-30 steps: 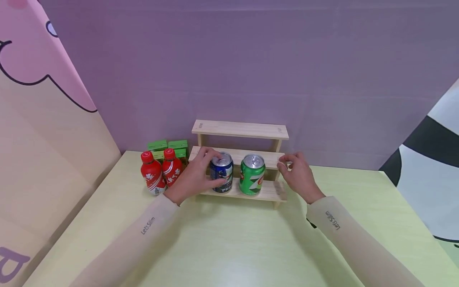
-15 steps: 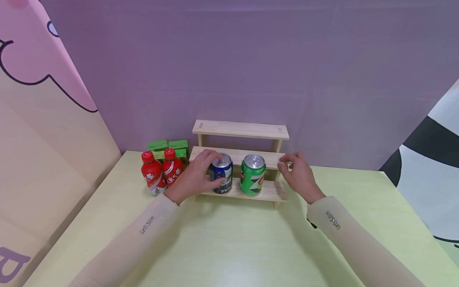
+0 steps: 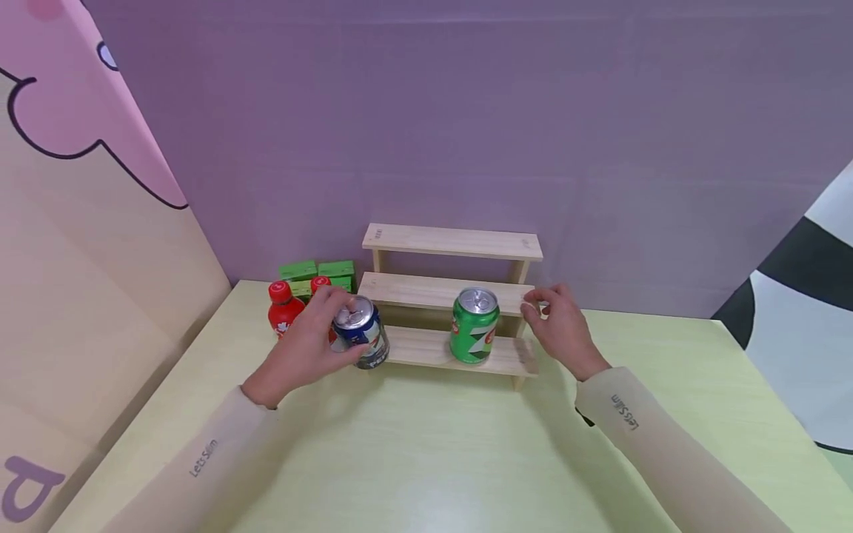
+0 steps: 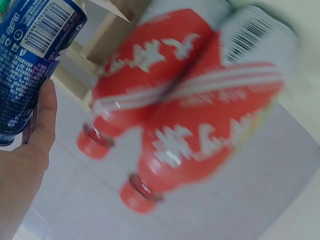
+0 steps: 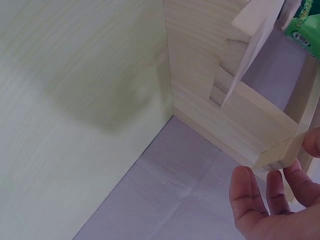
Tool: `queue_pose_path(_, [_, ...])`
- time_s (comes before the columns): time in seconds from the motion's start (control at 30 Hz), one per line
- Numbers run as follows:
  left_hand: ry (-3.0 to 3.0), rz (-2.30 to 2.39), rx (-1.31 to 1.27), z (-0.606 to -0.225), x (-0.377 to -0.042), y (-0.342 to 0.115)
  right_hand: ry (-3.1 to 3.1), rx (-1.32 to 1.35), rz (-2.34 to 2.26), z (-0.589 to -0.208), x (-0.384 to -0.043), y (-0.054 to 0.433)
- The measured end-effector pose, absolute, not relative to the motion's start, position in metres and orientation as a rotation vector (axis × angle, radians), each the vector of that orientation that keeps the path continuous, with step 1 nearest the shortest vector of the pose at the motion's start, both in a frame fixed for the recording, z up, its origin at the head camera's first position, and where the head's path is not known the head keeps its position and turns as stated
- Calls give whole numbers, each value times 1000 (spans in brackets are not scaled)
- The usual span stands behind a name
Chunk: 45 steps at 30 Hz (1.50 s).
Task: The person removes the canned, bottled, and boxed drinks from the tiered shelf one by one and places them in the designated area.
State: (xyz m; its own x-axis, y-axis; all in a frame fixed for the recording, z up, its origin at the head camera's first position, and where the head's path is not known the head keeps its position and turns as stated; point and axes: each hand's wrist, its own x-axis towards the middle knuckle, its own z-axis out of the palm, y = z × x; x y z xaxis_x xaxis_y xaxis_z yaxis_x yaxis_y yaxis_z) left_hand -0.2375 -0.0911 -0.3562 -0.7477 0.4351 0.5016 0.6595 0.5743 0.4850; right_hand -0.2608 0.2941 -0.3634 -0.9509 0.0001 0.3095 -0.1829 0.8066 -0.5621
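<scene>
My left hand [image 3: 300,348] grips a blue Pepsi can [image 3: 375,342] by its sides, thumb in front, at the left end of the wooden three-step shelf [image 3: 433,292]. The can leans slightly; whether it touches the bottom step is hard to tell. In the left wrist view, the blue can [image 4: 37,70] shows its barcode side. A green soda can [image 3: 474,334] stands upright on the bottom step, to the right of centre. My right hand [image 3: 563,329] pinches the right end of the middle step, and the right wrist view shows its fingers around that board end [image 5: 280,156].
Two red bottles [image 4: 200,125] stand on the table left of the shelf, close to my left hand, which partly hides them in the head view. Several green boxes [image 3: 298,271] sit behind them. A purple backdrop [image 3: 466,111] rises behind the shelf.
The left hand has carried the blue can leftward from beside the green can to the shelf's left end. The right hand keeps its hold on the middle step.
</scene>
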Motion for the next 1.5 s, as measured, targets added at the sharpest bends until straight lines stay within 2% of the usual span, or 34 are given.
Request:
queue_pose_path(0.33, [-2571, -830, -764, -367, -211, -137, -2687, 143, 886, -365, -260, 295])
queue_pose_path(0.67, [-2677, -831, -569, -388, -202, -166, -2690, 141, 897, -366, -260, 297])
queue_pose_path(1.07, [-2707, -877, -495, -394, -209, -167, -2681, 145, 881, -366, -259, 300])
queue_pose_path(1.5, [-2544, -747, -579, -378, -213, -152, -2659, 156, 880, -370, -263, 301])
